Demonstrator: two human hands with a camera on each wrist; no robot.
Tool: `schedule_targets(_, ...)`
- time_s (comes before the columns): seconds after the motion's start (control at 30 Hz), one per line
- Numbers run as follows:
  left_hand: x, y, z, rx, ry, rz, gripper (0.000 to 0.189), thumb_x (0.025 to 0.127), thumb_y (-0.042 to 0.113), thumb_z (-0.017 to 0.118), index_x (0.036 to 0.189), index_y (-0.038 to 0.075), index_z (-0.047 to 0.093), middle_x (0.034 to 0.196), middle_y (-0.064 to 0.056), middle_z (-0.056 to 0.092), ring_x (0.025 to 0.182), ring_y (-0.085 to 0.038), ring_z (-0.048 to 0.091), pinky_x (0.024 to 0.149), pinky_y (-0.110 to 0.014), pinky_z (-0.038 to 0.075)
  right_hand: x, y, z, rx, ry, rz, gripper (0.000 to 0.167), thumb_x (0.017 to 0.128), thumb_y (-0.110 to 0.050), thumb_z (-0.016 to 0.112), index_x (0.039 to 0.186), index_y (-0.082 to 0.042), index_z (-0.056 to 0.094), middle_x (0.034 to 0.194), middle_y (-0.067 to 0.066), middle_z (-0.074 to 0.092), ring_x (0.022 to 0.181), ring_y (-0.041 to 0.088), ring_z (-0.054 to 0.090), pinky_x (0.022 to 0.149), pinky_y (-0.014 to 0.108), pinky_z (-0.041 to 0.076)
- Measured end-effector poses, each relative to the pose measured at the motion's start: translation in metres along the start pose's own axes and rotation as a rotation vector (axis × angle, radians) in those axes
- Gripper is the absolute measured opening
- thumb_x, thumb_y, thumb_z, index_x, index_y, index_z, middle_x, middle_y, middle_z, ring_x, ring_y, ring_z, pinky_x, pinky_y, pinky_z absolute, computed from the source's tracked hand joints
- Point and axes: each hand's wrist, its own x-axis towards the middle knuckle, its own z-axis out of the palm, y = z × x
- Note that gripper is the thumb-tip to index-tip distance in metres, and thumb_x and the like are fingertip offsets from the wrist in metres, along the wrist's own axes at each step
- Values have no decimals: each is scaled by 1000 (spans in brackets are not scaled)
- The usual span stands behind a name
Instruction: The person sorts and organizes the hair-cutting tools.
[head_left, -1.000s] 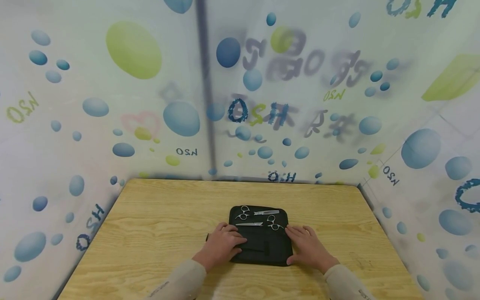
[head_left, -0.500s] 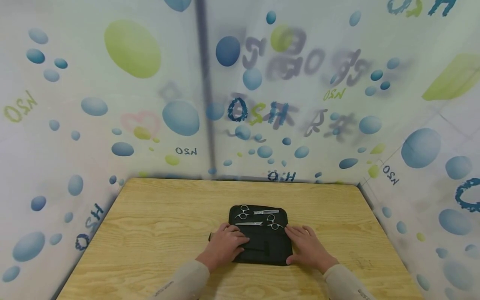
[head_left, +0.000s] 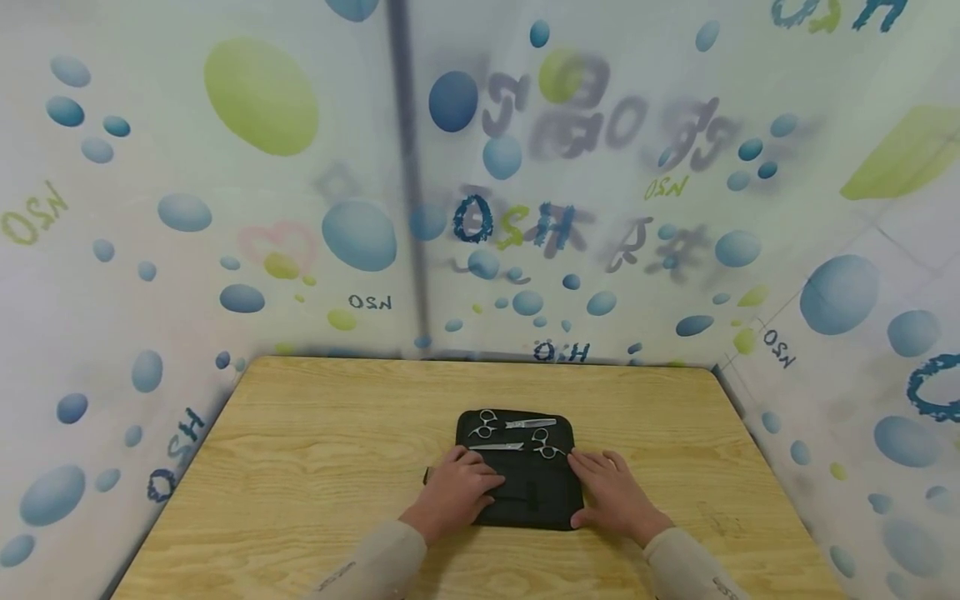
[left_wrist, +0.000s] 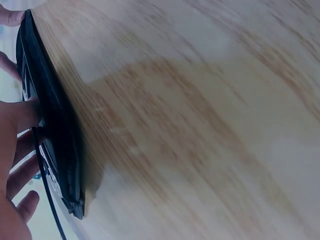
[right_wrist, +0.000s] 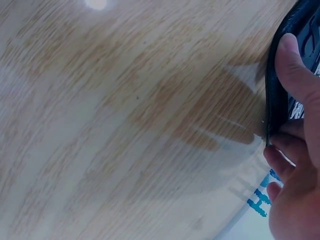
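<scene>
A black zip-edged scissors case [head_left: 558, 492] lies spread on the table in the head view. Two pairs of silver hairdressing scissors sit in its upper half, pointing opposite ways: the upper pair [head_left: 534, 423] has a broad blade, the lower pair [head_left: 498, 447] a slim one. My left hand [head_left: 456, 490] rests over the case's left side, fingers reaching onto the lower black panel. My right hand [head_left: 615, 492] touches the right edge, its thumb near the lower corner. In the right wrist view that thumb [right_wrist: 292, 62] lies on the case's rim. The left hand hides the left edge.
The case rests on a light wooden table [head_left: 322, 433]. Behind and beside it hang pale walls [head_left: 645, 108] printed with blue and green bubbles. A thin black strip [left_wrist: 47, 185] runs beside the left hand in the left wrist view.
My left hand has slid a little to the right over the case. The right hand, the case and the scissors stay essentially in place.
</scene>
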Motion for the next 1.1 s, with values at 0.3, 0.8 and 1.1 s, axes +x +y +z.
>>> schedule_targets(0.3, 4, 5, 1, 35, -21, -9, 28, 90, 39, 68, 116, 32, 71, 112, 16, 71, 108, -9, 61, 99, -38, 43, 0, -2, -1, 23, 0, 9, 95, 70, -50, 81, 143, -1, 46, 149, 14, 47, 135, 32, 46, 114, 57, 25)
schedule_targets(0.8, -14, -10, -7, -83, -7, -90, 38, 89, 40, 68, 123, 23, 67, 118, 6, 69, 114, -15, 59, 104, -44, 43, -1, -1, 0, 40, -4, 15, 94, 70, -50, 80, 143, -1, 46, 149, 13, 47, 134, 32, 45, 114, 57, 24)
schedule_targets(1.1, -46, -42, -16, -49, 134, -142, 45, 78, 42, 79, 116, 19, 70, 109, 4, 70, 107, -18, 61, 97, -45, 45, -1, -1, 0, 48, -2, 20, 94, 71, -49, 80, 144, -2, 46, 150, 13, 47, 135, 32, 46, 114, 57, 24)
